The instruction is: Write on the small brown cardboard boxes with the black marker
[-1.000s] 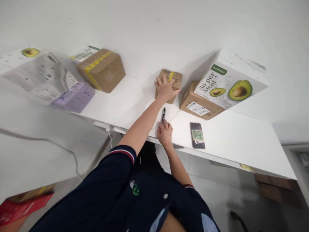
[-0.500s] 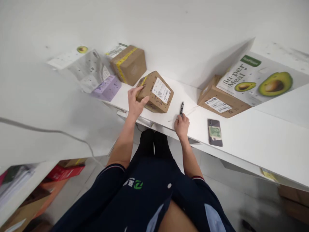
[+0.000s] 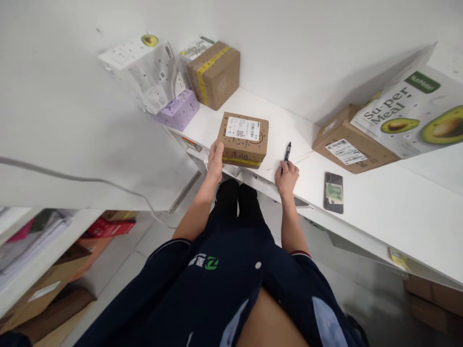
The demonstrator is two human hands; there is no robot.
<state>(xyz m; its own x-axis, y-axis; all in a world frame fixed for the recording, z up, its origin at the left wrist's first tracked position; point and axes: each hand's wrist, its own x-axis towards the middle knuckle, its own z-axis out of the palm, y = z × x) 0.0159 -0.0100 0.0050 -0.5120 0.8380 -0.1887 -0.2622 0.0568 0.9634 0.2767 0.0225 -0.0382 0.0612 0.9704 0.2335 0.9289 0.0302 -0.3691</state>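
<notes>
A small cardboard box (image 3: 260,150) with a white shipping label on top sits near the front edge of the white desk. Dark handwriting shows on it, and yellow tape runs along its near side. My left hand (image 3: 216,161) grips the box's left near corner, with the fingers partly out of sight. To the right, my right hand (image 3: 287,177) rests on the desk, closed around the lower end of a black marker (image 3: 288,151). The marker points away from me.
A phone (image 3: 333,204) with a green banknote on it lies to the right. Behind it a cardboard parcel (image 3: 331,140) stands against a white avocado-printed carton (image 3: 405,120). At the back left are a taped cardboard box (image 3: 227,77), a purple box (image 3: 181,113) and a white carton (image 3: 144,79).
The cardboard box has turned and now lies level, with its label upward. My left hand has shifted from its top to its left side. The right hand keeps the marker; the view has shifted.
</notes>
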